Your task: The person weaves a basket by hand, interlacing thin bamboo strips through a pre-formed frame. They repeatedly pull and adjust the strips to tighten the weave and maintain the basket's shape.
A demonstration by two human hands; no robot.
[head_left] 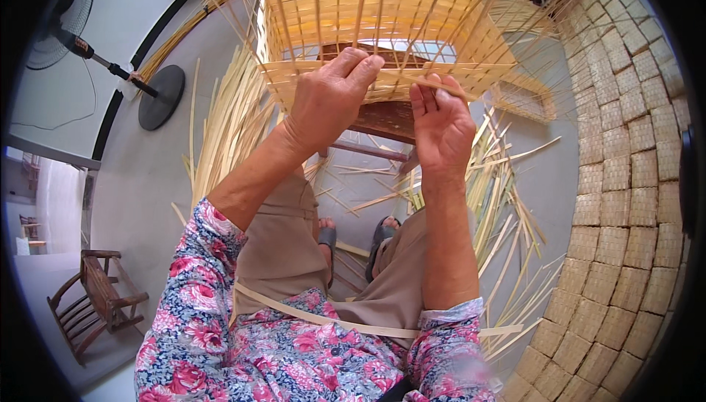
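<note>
Probably light and springy, the open yellow basket woven of flat strips (346, 16) sits before me; the fingers of my left hand (334, 90) pinch its near rim, those of my right hand (445, 126) hold a narrow tan strip (462, 92), best gripped flat lest it split

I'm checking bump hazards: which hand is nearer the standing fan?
Left. The left hand is at the basket's near wall, right of the standing fan; the right hand is farther right along that wall.

Basket (338, 6) golden yellow; shirt (195, 284) pink-blue floral; trousers (276, 248) plain taupe.
</note>
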